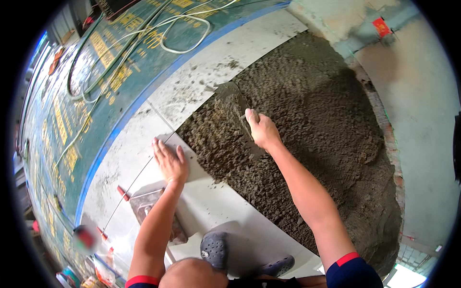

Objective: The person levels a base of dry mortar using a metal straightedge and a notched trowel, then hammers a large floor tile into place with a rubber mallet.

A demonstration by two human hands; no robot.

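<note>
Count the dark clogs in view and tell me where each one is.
2. One clog is at bottom centre, over the pale tile; the other clog is to its right, partly cut off from view. No third shows.

The person's right hand (263, 130) grips a trowel (233, 102), its mortar-smeared blade at the edge of a dark, crumbly mortar bed (312, 105), beside pale tiles (206, 197). The left hand (171, 162) rests on the tiles near a joint, fingers extended. Partly hidden under the left forearm lies a flat rectangular tool (178, 231), perhaps another trowel. Beyond blue tape (139, 100), pale cables (207, 30) loop over green sheeting (56, 103).
</note>
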